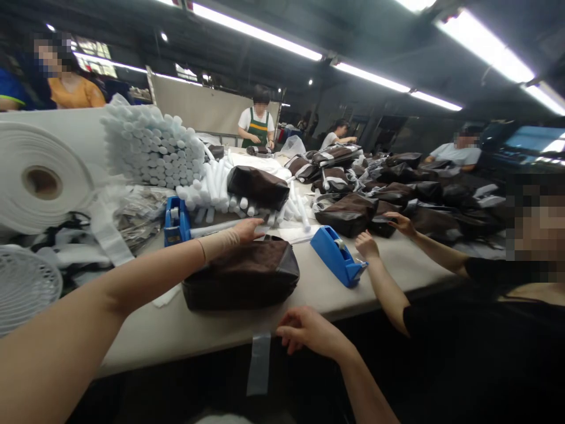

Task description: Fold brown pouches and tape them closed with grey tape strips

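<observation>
A dark brown bag (242,274) lies on the pale table (176,338) in front of me. My left hand (251,229) is stretched over its far upper edge, fingers apart, near another brown bag (258,187) resting on white foam rolls (216,182). Near the table's front edge is my right hand (300,331), its fingers curled; whether anything is between them is hidden. Just left of those fingers, a strip of clear tape (259,364) hangs from the table edge. A blue tape dispenser (338,256) stands right of the nearer bag.
Another blue dispenser (176,222) and a large white roll (66,171) stand left, with a white basket (29,288). Many brown bags (397,191) are piled right. A co-worker's two hands (368,244) are beside the right dispenser; other people work farther back.
</observation>
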Tool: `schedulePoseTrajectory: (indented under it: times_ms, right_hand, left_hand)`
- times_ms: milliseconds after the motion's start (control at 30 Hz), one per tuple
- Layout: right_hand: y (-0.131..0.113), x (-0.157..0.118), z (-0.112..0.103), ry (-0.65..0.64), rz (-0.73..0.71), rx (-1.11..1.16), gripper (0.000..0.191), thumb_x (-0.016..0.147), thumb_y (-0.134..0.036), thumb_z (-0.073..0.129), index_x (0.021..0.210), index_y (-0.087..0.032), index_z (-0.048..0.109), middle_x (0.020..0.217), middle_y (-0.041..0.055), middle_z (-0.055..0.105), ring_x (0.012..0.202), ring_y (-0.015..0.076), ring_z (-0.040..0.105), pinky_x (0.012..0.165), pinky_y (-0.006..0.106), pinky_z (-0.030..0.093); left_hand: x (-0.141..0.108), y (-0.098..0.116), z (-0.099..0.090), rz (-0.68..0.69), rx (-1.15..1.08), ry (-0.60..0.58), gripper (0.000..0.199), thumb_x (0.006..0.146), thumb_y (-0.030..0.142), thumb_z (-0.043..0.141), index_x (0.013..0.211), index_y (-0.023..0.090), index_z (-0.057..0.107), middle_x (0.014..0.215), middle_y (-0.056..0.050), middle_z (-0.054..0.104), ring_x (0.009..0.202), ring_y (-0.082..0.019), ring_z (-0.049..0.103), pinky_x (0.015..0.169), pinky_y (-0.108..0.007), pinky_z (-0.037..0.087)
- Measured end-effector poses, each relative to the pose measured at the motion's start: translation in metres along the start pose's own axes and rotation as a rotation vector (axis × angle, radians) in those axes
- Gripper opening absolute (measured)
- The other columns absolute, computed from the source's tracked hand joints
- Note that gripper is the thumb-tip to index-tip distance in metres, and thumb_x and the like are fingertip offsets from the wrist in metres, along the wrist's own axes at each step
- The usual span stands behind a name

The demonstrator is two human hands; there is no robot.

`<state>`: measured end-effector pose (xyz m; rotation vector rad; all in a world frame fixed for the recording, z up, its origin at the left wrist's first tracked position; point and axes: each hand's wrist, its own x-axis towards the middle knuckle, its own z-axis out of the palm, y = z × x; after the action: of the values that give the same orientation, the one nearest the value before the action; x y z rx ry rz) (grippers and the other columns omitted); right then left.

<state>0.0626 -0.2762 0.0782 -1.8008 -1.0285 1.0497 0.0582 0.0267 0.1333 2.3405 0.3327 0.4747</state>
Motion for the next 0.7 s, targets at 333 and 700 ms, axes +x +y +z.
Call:
schedulePoseTrajectory:
  times_ms: [333,700]
  right_hand:
    - [-0.064,0.061,-0.029,0.326,-0.710,-1.125,0.119,0.058,-0.053,0.083,0.152,-0.012,0.023,0.156,0.0190,0.025,0.148,0.0360,0.008,0.119,0.057,0.011]
    - [0.006,0.105,-0.015,0.285,-0.795,-1.332,0.093,0.076,-0.013,0.063,0.155,-0.013,0.014,0.160,0.0180,0.012,0.147,0.0402,0.000,0.114,0.065,0.014]
  left_hand:
    - [-0.107,0.025,-0.028,0.259,0.696,-0.540,0.120,0.048,0.067,0.078,0.145,0.011,0.036,0.156,-0.025,0.024,0.145,-0.044,0.017,0.115,-0.062,0.009]
    - [-0.161,-0.012,0.023,0.325,0.894,-0.166,0.097,0.070,0.024,0.064,0.153,0.018,0.016,0.161,-0.021,0.001,0.146,-0.044,-0.004,0.112,-0.068,0.002]
